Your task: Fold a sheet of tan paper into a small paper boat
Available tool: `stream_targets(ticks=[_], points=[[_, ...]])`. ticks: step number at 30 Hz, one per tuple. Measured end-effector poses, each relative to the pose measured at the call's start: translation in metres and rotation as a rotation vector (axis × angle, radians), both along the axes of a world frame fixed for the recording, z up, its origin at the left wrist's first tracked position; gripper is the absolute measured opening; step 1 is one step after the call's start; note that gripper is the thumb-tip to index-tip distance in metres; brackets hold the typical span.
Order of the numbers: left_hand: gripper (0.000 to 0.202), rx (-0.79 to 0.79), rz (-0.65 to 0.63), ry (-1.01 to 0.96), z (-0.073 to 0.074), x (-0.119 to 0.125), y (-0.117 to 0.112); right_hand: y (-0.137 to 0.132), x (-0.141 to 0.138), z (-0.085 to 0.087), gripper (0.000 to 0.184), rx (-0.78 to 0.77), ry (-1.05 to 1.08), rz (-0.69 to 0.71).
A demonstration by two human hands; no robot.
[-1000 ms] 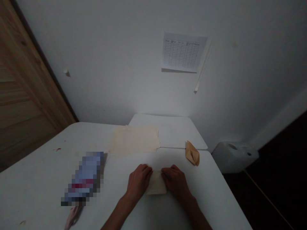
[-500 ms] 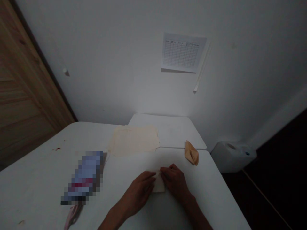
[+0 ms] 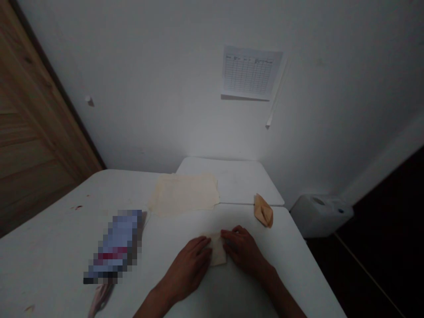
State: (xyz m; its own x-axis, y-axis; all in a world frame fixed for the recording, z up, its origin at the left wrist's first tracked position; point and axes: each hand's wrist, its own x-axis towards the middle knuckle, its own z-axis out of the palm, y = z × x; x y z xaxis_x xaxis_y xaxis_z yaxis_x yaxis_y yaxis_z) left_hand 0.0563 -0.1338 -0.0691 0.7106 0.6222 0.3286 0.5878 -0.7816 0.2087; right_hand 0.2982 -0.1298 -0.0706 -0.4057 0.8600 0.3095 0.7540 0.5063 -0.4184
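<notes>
A small cream square of folded paper [image 3: 218, 252] lies on the white table between my hands. My left hand [image 3: 193, 260] holds its left edge, fingers bent and close together. At the upper right corner and right edge, the fingers of my right hand [image 3: 243, 247] press on the paper. The thumbs are mostly hidden. Beyond my right hand lies a folded brown paper shape [image 3: 263, 211], pointed at its top. Farther back on the left, flat cream sheets [image 3: 185, 193] rest on the table.
A pixelated blue-white item [image 3: 115, 243] with a pink strap [image 3: 102, 298] lies at the left. Behind the white table [image 3: 59, 247] a wall bears a printed sheet [image 3: 250, 74]. A white plastic container [image 3: 319, 216] stands beyond the right edge; a wooden door [image 3: 29, 115] is at left.
My fingers have moved apart a little at the paper's top, so more of the square shows. The paper stays in about the same place.
</notes>
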Motion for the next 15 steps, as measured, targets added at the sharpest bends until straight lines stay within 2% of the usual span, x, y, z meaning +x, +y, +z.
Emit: stream_targets(ticks=[4,8,15], points=[[0.039,0.005,-0.058,0.029,0.0053,0.0026,-0.0009,-0.001,-0.0005,-0.001,0.034,0.001,-0.003,-0.004],[0.037,0.017,-0.118,0.057,0.0069,0.0049,-0.0009,-0.0014,-0.0006,-0.0029,0.034,0.011,0.005,-0.014],[0.038,0.036,-0.126,0.016,0.0043,0.0022,-0.0017,-0.0051,0.0014,-0.0041,0.04,0.003,0.023,-0.015]])
